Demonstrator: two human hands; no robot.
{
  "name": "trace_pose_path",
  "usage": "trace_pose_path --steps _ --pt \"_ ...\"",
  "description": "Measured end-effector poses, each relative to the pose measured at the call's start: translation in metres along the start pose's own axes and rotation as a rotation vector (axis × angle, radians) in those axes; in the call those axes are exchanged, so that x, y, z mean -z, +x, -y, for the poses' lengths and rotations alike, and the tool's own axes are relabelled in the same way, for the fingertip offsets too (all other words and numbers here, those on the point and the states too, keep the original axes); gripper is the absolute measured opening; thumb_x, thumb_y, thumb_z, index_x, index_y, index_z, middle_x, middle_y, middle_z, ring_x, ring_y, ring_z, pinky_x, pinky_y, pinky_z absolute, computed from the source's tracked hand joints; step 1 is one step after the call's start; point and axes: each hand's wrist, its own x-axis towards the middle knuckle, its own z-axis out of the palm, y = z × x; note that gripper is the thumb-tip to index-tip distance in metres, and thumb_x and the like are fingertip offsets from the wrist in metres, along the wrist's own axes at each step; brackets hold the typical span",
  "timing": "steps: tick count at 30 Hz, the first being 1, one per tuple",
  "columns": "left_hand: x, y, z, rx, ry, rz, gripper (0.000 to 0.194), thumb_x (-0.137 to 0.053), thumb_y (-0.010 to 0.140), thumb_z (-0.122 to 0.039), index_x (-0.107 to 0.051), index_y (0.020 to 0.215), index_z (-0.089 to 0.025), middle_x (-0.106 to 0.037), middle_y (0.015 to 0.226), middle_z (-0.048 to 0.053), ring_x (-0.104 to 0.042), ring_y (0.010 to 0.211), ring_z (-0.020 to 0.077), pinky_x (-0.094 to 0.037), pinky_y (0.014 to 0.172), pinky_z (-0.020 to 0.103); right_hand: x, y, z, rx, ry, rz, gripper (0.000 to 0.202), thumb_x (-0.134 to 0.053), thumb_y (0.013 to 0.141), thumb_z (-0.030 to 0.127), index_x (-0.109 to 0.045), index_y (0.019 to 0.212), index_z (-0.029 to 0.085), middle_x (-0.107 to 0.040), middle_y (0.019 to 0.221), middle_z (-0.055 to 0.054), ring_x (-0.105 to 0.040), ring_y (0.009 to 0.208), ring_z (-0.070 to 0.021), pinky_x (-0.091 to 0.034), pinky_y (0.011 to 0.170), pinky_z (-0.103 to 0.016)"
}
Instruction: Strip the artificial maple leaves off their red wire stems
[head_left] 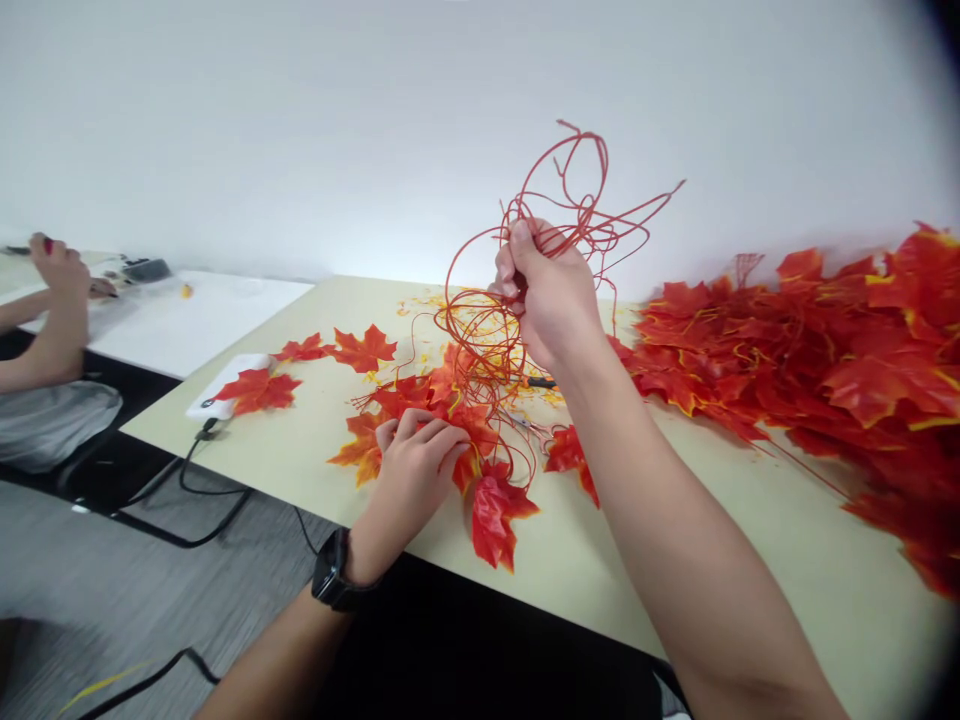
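Observation:
My right hand (559,290) is raised above the table, its fingers closed around a tangled bundle of thin red-brown stems (484,330). Loops and loose ends of the bundle stick up past my fist, and its lower part hangs down to the leaves. My left hand (420,455), with a black watch on the wrist, rests low among red and orange artificial maple leaves (495,510). Its fingers curl down onto them, and the fingertips are partly hidden. Scissors (536,430) with pinkish handles lie just right of the leaves, partly under stems.
A big heap of red artificial maple leaves (847,350) covers the table's right side. At left, a white power bank (229,385) with a black cable lies under a leaf. Yellow scraps (420,300) litter the back. Another person's hand (60,265) is at a neighbouring table.

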Motion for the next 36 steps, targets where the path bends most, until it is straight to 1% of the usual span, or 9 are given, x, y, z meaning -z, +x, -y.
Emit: trace_pose_path --steps 6,10,12,16,20,24,27,32,36 --pt "0.011 -0.009 0.004 -0.112 0.014 -0.102 0.025 -0.064 0.098 -0.006 -0.076 0.096 -0.027 -0.083 0.098 0.000 -0.064 0.102 0.0252 -0.035 0.092 0.048 0.017 0.010 0.005 0.044 0.000 -0.148 0.042 -0.063 0.105 0.057 -0.044 0.084 0.026 -0.038 0.062 0.007 -0.032 0.053 -0.0104 -0.028 0.055 -0.029" --pt "0.022 -0.020 0.008 -0.171 0.050 -0.181 0.029 -0.065 0.096 -0.002 -0.076 0.096 -0.029 -0.083 0.096 -0.003 -0.067 0.097 0.0246 -0.035 0.088 0.048 0.023 0.015 0.016 0.058 0.116 -0.294 0.034 -0.042 0.115 0.022 -0.041 0.081 0.026 -0.029 0.059 0.009 -0.019 0.049 -0.0107 -0.019 0.055 -0.034" --pt "0.029 -0.026 0.011 -0.190 0.074 -0.192 0.030 -0.065 0.095 -0.002 -0.075 0.097 -0.031 -0.083 0.096 -0.003 -0.068 0.096 0.0249 -0.036 0.087 0.048 0.027 0.018 0.021 0.062 0.187 -0.369 0.038 -0.033 0.115 0.013 -0.041 0.080 0.026 -0.024 0.057 0.010 -0.013 0.048 -0.0117 -0.014 0.054 -0.036" --pt "0.043 -0.038 0.018 -0.226 0.099 -0.229 0.034 -0.066 0.093 0.000 -0.074 0.105 -0.032 -0.083 0.097 -0.003 -0.069 0.096 0.0262 -0.036 0.087 0.048 0.040 0.027 0.023 0.074 0.172 -0.429 0.038 -0.045 0.113 0.023 -0.044 0.075 0.028 -0.024 0.055 0.009 -0.011 0.047 -0.0116 -0.013 0.054 -0.039" --pt "0.059 -0.040 0.020 -0.212 0.119 -0.321 0.031 -0.070 0.091 -0.002 -0.074 0.100 -0.031 -0.083 0.091 -0.002 -0.068 0.091 0.0256 -0.036 0.085 0.047 0.045 0.028 0.018 0.163 0.078 -0.351 0.038 -0.054 0.109 0.033 -0.043 0.072 0.027 -0.023 0.052 0.010 -0.014 0.042 -0.0065 -0.012 0.054 -0.040" --pt "0.074 -0.024 0.016 -0.145 0.063 -0.396 0.022 -0.070 0.094 -0.007 -0.073 0.095 -0.029 -0.080 0.087 -0.001 -0.068 0.089 0.0241 -0.040 0.084 0.046 0.030 0.014 0.013 0.199 -0.007 -0.142 0.045 -0.067 0.102 0.030 -0.039 0.067 0.026 -0.024 0.052 0.009 -0.017 0.043 -0.0070 -0.012 0.051 -0.036" --pt "0.080 -0.005 0.016 -0.109 -0.012 -0.434 0.018 -0.069 0.095 -0.010 -0.073 0.096 -0.028 -0.080 0.089 0.000 -0.070 0.086 0.0223 -0.045 0.082 0.044 0.019 0.001 0.011 0.219 -0.086 0.015 0.044 -0.072 0.099 0.032 -0.044 0.065 0.024 -0.030 0.055 0.007 -0.023 0.048 -0.0089 -0.018 0.050 -0.033" --pt "0.079 0.037 0.020 -0.063 -0.133 -0.515 0.014 -0.065 0.098 -0.018 -0.074 0.092 -0.027 -0.078 0.086 0.000 -0.071 0.080 0.0185 -0.053 0.074 0.037 0.016 -0.013 0.015 0.120 -0.275 0.255 0.040 -0.082 0.090 0.044 -0.055 0.069 0.022 -0.039 0.061 0.005 -0.031 0.056 -0.0103 -0.026 0.054 -0.030" --pt "0.082 0.069 0.021 -0.092 -0.206 -0.530 0.013 -0.065 0.099 -0.023 -0.073 0.089 -0.027 -0.077 0.086 0.000 -0.070 0.079 0.0174 -0.055 0.074 0.035 0.018 -0.017 0.020 0.041 -0.376 0.409 0.030 -0.091 0.080 0.044 -0.071 0.078 0.021 -0.039 0.058 0.006 -0.031 0.055 -0.0103 -0.023 0.053 -0.031"
